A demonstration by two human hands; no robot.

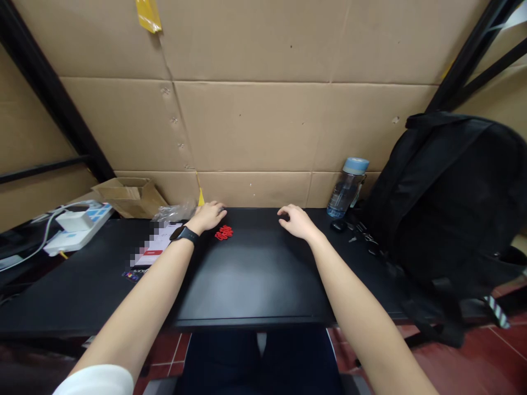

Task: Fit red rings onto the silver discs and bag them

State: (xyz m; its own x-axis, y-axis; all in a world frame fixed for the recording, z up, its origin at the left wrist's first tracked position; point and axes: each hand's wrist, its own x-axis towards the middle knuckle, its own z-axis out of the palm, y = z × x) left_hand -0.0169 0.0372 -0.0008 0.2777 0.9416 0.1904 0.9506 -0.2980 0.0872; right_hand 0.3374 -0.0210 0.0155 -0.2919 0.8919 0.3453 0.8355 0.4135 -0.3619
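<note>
My left hand (207,215), with a dark watch (185,234) on its wrist, rests near the back of the black desk (247,274). Its fingers are apart and loosely bent, with nothing visible in them. Just below its fingertips lies a small cluster of red looped pieces (224,232), too small to tell their exact kind; the hand does not appear to touch them. My right hand (297,221) is held toward the back of the desk, right of the middle. Its thumb and fingers are parted around nothing.
To the left are a power strip (78,233), an open cardboard box (134,196), clear plastic wrap (175,212) and a partly pixelated printed sheet (158,247). On the right stand a water bottle (347,189) and a black backpack (448,208), with keys (362,235) between. Cardboard (255,126) walls the back.
</note>
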